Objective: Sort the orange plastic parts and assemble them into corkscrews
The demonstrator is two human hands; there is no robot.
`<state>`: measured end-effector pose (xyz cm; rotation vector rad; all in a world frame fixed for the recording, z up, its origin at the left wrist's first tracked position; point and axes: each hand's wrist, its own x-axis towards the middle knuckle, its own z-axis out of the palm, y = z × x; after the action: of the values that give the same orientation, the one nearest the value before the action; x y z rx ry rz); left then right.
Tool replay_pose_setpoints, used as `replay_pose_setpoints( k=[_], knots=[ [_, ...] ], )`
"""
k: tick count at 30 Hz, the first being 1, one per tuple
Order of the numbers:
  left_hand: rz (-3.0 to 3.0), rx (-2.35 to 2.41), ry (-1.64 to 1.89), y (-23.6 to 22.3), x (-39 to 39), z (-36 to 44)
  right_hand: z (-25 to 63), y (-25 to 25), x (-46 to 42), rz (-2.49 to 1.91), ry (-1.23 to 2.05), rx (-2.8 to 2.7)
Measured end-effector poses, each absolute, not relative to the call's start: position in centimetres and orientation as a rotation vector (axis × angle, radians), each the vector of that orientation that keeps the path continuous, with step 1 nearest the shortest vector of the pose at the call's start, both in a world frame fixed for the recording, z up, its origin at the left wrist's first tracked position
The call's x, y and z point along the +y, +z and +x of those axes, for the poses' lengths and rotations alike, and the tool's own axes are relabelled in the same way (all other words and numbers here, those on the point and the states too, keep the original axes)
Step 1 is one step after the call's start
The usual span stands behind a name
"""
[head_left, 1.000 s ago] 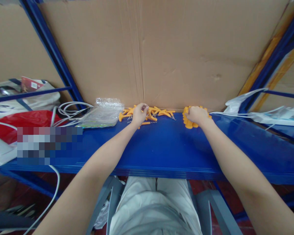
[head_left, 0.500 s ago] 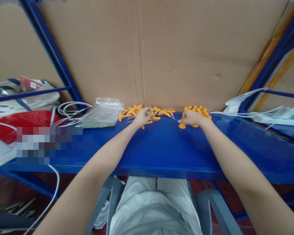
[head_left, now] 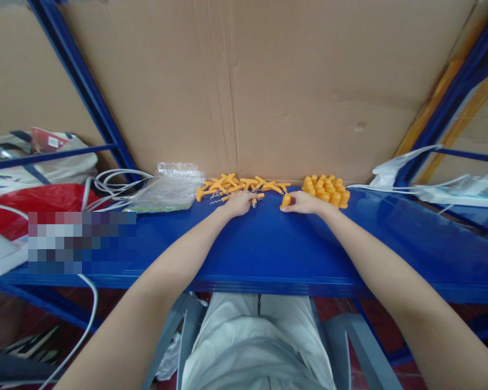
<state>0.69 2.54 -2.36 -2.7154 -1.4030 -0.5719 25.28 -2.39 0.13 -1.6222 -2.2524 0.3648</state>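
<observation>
My left hand (head_left: 239,203) is closed on a corkscrew (head_left: 254,202), its yellow handle at the fingertips and its metal spiral pointing down. Behind that hand lies a loose pile of corkscrews (head_left: 229,181) with yellow handles and thin metal spirals. My right hand (head_left: 304,202) pinches a small yellow cylindrical piece (head_left: 286,202), which stands upright at the blue shelf top. To the right of this hand several more yellow cylindrical pieces (head_left: 328,190) stand packed together in a group. A gap separates the two hands.
The blue shelf (head_left: 264,249) backs onto a cardboard wall (head_left: 293,97). Left of the pile lies a clear plastic bag (head_left: 165,189), with white cables (head_left: 109,184) and a red bag (head_left: 57,206) beyond it. A white power strip (head_left: 463,196) lies at right.
My right hand has moved left from the group, bringing one yellow cylindrical piece with it. My left hand has come slightly nearer me, drawing a corkscrew out of the pile.
</observation>
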Motion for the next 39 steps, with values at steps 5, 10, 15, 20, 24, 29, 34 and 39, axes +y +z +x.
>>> replay_pose_setpoints(
  k=[5,10,15,20,24,29,34,39],
  knots=[
    [-2.602,-1.437,-0.614,-1.6,2.1,0.5,24.8,0.8,-2.8,-1.747,-0.021,-2.295],
    [-2.705,-1.479,-0.604,-1.5,2.4,0.3,24.5,1.2,-3.4,-1.765,-0.165,-2.395],
    [-2.758,-1.52,-0.619,-2.0,2.8,0.3,24.8,1.1,-3.4,-1.769,-0.126,-2.456],
    [-2.728,-1.544,-0.544,-1.9,2.6,0.5,24.9,2.0,-4.0,-1.883,-0.108,-2.486],
    [-2.697,-1.539,-0.538,-1.8,2.5,0.7,24.7,2.7,-4.5,-1.89,-0.079,-2.463],
    [-2.677,-1.521,-0.492,-1.9,2.6,0.7,25.3,2.6,-4.1,-1.907,-0.08,-2.435],
    [-2.678,-1.537,-0.58,-2.0,2.5,0.7,25.7,2.2,-3.4,-1.817,-0.08,-2.427],
    [-2.673,-1.547,-0.584,-2.1,2.6,0.7,25.0,1.9,-3.5,-1.707,-0.045,-2.465]
  ],
)
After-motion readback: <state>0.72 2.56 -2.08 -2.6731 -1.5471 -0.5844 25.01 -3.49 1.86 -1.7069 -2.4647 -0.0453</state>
